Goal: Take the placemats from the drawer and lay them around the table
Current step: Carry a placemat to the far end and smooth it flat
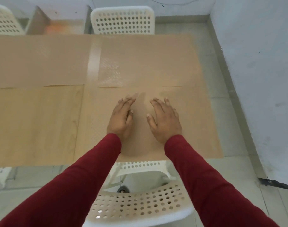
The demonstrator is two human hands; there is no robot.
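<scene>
On placemat [189,125], hands [143,118] flat

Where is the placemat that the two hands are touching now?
In the head view, this placemat lies on the near right part of the wooden table, under the left hand and right hand, just beyond a white perforated chair.

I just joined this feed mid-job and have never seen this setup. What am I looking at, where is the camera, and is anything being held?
There is no machine here: a person in red sleeves works bare-handed. The single picture comes from a camera on their head, looking down. The left hand and right hand lie flat on the near placemat, holding nothing. Two more placemats lie along the far side of the wooden table. White perforated chairs stand around it.
</scene>
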